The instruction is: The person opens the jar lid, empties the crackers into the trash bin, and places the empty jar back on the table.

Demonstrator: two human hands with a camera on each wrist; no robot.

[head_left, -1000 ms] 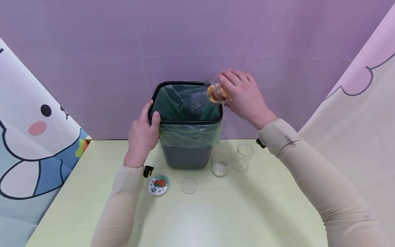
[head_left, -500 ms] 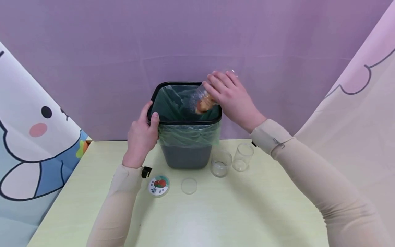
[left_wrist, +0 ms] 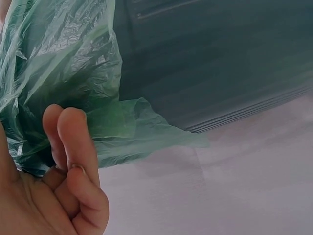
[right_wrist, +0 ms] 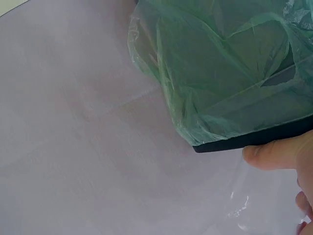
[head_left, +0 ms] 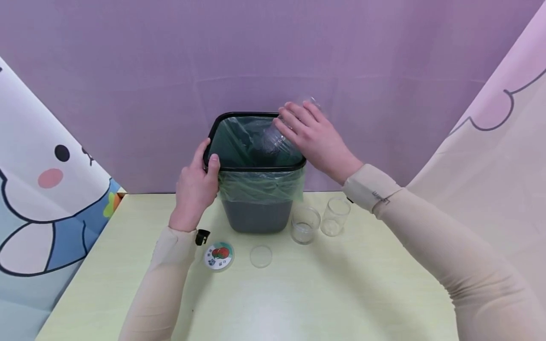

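A grey trash can (head_left: 258,217) with a black rim and a green plastic liner (head_left: 262,185) stands at the back of the table. My left hand (head_left: 197,187) grips its left rim, thumb on the near side; in the left wrist view its fingers (left_wrist: 73,139) curl beside the liner. Over the right rim my right hand (head_left: 315,142) holds a clear plastic jar (head_left: 279,139), tipped mouth down into the can. Most of the jar is hidden behind the hand. In the right wrist view the thumb (right_wrist: 274,152) lies right at the black rim.
Two clear jars (head_left: 305,226) stand on the table (head_left: 273,308) right of the can. In front lie a round lid with a tomato picture (head_left: 219,256) and a clear disc lid (head_left: 261,256). A purple curtain (head_left: 170,85) hangs close behind.
My right hand has moved left and tipped the jar downward over the can. The orange pieces seen in the jar have dropped out of sight. My left hand stays on the rim.
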